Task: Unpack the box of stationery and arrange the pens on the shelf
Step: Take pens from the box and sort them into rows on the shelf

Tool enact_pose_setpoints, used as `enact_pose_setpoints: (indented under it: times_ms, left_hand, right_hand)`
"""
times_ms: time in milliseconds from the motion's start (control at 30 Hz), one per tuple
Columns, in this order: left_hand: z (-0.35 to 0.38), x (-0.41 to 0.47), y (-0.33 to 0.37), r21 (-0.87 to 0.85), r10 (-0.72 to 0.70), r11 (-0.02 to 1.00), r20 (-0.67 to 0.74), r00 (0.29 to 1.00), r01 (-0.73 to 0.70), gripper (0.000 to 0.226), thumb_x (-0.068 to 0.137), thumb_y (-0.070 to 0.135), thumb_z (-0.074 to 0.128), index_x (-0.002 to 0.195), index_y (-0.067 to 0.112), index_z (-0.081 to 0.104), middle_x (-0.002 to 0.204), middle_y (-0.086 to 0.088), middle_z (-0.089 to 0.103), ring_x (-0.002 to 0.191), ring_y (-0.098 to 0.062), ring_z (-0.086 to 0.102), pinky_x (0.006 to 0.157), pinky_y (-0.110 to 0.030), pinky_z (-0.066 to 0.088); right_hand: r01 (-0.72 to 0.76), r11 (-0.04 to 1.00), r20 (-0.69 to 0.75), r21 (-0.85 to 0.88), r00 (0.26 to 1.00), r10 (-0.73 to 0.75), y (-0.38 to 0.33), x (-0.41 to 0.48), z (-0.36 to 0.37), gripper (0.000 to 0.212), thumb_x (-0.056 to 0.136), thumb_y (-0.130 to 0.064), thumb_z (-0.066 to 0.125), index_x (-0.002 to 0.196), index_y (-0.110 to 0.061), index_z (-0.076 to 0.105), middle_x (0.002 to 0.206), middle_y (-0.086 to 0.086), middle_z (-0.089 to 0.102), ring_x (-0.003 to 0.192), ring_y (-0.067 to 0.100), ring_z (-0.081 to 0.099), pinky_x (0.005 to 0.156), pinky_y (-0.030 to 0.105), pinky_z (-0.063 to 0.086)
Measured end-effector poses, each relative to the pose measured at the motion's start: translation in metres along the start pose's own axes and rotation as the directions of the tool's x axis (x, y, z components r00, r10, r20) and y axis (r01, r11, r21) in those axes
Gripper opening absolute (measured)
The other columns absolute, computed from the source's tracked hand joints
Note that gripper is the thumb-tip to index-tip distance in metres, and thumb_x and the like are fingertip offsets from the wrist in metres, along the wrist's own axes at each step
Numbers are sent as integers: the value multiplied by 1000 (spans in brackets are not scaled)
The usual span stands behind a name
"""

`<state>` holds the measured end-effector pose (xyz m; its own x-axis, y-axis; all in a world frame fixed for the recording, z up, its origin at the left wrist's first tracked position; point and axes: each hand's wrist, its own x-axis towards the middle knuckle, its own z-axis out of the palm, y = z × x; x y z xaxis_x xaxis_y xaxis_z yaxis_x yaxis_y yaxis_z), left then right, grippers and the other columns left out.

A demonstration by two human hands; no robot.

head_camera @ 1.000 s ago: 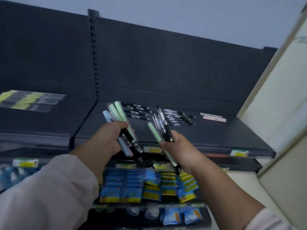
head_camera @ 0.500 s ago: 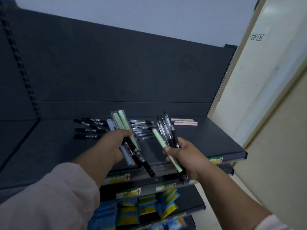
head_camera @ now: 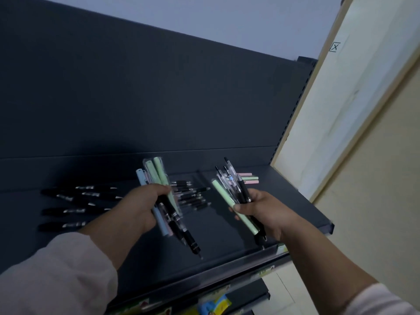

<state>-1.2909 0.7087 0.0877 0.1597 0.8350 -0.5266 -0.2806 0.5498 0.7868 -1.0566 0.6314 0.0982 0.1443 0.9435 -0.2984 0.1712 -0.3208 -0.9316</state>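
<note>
Gripping pastel and black plastic pens [head_camera: 159,171] in left hand [head_camera: 141,208] and right hand [head_camera: 266,210], we seem midway. The dark metal shelf [head_camera: 218,235] already carries black pens [head_camera: 68,211].

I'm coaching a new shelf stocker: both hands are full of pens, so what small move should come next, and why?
Probably reach the right hand back and lay its green pen beside the pastel pens at the right rear of the shelf: they look alike, and that group lies just beyond that hand.
</note>
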Motion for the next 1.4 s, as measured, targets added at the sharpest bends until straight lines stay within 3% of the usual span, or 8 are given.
enact_pose_setpoints:
  times_ms: [300, 433, 567, 667, 733, 933, 1100, 1400]
  left_hand:
    - [43, 27, -10, -61, 11, 998, -61, 998, -15, 9, 92, 4, 52, 86, 2, 58, 78, -16, 61, 72, -26, 60, 58, -40, 47]
    - [73, 39, -16, -93, 5, 995, -133, 991, -17, 6, 91, 5, 55, 90, 1, 60, 82, -16, 62, 74, -26, 61, 60, -40, 48]
    - [99, 52, -20, -106, 23, 993, -185, 982, -44, 7, 90, 5, 56, 94, 0, 59, 80, -16, 62, 72, -26, 61, 59, -40, 49]
    - [116, 59, -27, -141, 32, 988, -220, 975, -64, 5, 91, 4, 54, 91, 1, 57, 77, -14, 61, 71, -26, 61, 59, -39, 48]
    - [124, 62, -32, -163, 36, 984, -234, 972, -76, 5, 91, 3, 53, 90, 2, 58, 76, -13, 61, 73, -27, 61, 60, -41, 48]
    - [141, 64, -37, -163, 51, 981, -288, 956, -101, 5, 91, 1, 53, 92, 1, 58, 81, -13, 61, 74, -26, 62, 63, -41, 50]
    - [143, 62, -37, -159, 58, 981, -300, 952, -109, 6, 90, 0, 53, 89, 2, 59, 79, -12, 60, 70, -24, 60, 60, -39, 50]
    - [118, 47, -24, -152, 74, 980, -333, 940, -131, 9, 91, 0, 52, 87, 4, 59, 77, -10, 60, 69, -23, 60, 63, -40, 51]
  right_hand:
    - [147, 855, 30, -497, 988, -153, 10, 68, -73, 24, 85, -2, 63, 79, -25, 59, 66, -9, 50, 61, 6, 44, 47, 8, 33]
    - [207, 753, 120, -625, 978, -169, 19, 111, -103, 12, 83, -3, 65, 94, -6, 62, 80, 0, 54, 78, 12, 48, 59, 17, 36]
    - [304, 676, 238, -672, 952, -192, 24, 147, -123, 20, 82, -1, 63, 92, -18, 64, 85, -7, 59, 80, 9, 53, 66, 16, 41]
    - [380, 580, 324, -721, 924, -203, 27, 167, -132, 26, 80, -2, 63, 103, -15, 64, 99, 1, 64, 89, 16, 58, 73, 23, 43]
    - [414, 544, 363, -730, 909, -206, 27, 176, -137, 27, 83, -4, 62, 107, -14, 62, 96, -2, 62, 89, 13, 56, 69, 17, 40]
    - [496, 488, 401, -718, 868, -291, 22, 192, -147, 14, 88, -11, 61, 90, -20, 50, 86, -4, 54, 85, 15, 53, 64, 22, 31]
    - [509, 560, 435, -654, 858, -272, 12, 188, -145, 24, 89, -10, 59, 82, -29, 47, 79, -10, 53, 74, 5, 52, 59, 14, 35]
    - [331, 875, 503, -353, 856, -120, 4, 162, -105, 26, 92, -8, 53, 113, -24, 52, 88, -1, 65, 66, 9, 62, 55, 20, 44]
